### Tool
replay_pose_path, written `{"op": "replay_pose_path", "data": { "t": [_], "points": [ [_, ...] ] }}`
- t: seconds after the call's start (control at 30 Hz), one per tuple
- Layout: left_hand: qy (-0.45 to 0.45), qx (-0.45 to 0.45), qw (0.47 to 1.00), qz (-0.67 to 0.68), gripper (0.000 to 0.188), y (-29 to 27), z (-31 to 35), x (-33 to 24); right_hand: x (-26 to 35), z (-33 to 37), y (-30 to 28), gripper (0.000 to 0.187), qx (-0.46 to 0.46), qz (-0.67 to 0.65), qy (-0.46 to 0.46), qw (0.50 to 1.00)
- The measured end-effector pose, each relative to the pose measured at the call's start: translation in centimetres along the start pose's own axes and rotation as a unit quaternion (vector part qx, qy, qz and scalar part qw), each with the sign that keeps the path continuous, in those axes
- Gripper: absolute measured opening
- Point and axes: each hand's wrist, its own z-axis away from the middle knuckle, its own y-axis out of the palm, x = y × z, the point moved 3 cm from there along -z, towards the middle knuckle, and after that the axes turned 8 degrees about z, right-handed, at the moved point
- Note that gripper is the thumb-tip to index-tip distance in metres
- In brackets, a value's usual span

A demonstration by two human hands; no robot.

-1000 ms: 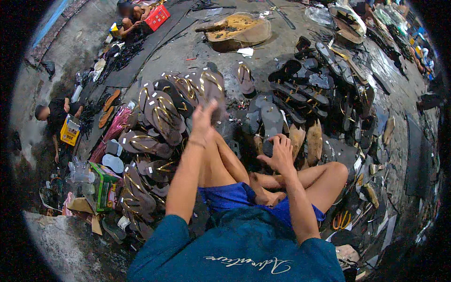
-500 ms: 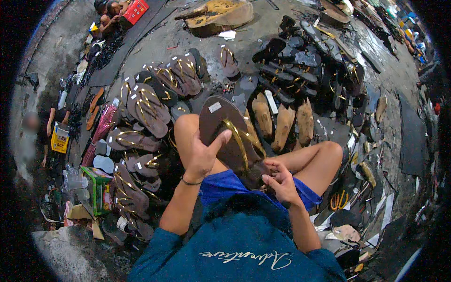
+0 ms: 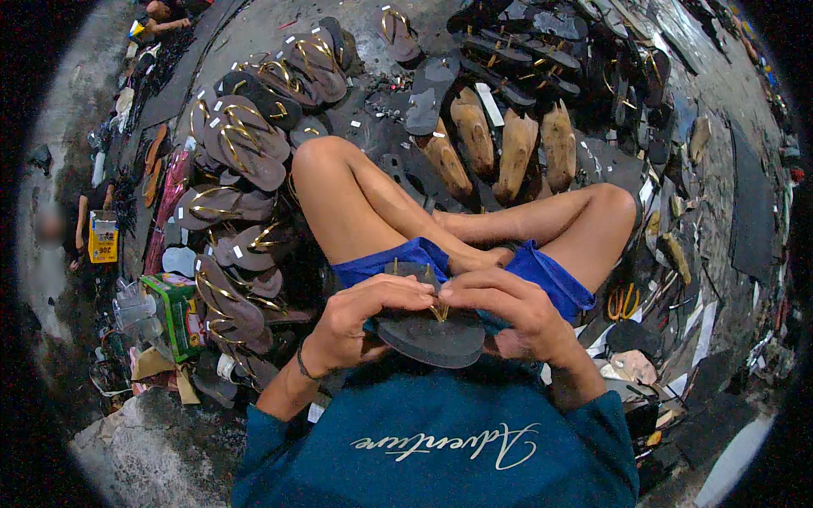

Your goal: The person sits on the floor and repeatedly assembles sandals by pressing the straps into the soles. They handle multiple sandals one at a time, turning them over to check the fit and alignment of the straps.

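Note:
Close to my chest I hold a dark flip-flop (image 3: 434, 339) between both hands, its dark sole surface turned up. My left hand (image 3: 360, 317) is closed around its left edge, fingers bent over the top. From the other side my right hand (image 3: 518, 311) grips it, and the fingertips of both hands meet near the middle. Gold strap ends (image 3: 440, 311) stick out of the sole beside my fingertips. Two more thin gold ends poke up at the far end. The upper side with the strap is hidden.
Finished-looking flip-flops with gold straps (image 3: 246, 140) lie in a pile at left. Ahead stand wooden foot forms (image 3: 515, 152), with dark soles (image 3: 508, 59) heaped behind them. A green box (image 3: 174, 313) sits left, and scraps (image 3: 631, 368) litter the right. A person's arm (image 3: 82, 224) shows far left.
The flip-flop has come toward my chest and been turned over, from strap side up to sole up. Both hands have shifted to its two sides. The view has tilted down.

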Motion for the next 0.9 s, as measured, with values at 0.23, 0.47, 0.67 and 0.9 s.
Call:
{"op": "replay_pose_path", "data": {
  "t": [0.23, 0.47, 0.67, 0.9],
  "points": [
    [-0.032, -0.034, 0.999, -0.007, 0.032, 0.8, 1.1, 2.1, -3.3, 0.5, 2.6, 0.035, -0.032, 0.017, -0.022, 0.999],
    [-0.081, -0.350, 0.930, 0.070, 0.030, -0.8, -2.6, 1.7, -14.7, -4.0, -7.0, 0.047, -0.383, 0.268, 0.148, 0.871],
    [-0.243, -0.134, 0.835, 0.475, 0.048, 1.5, 1.0, 13.5, -31.5, 2.0, -9.9, 0.061, -0.257, 0.253, 0.597, 0.717],
    [-0.202, -0.257, 0.860, 0.392, 0.046, 0.7, -1.7, 12.4, -14.8, 3.9, -3.6, 0.042, -0.407, -0.317, 0.355, 0.780]
  ]
}}
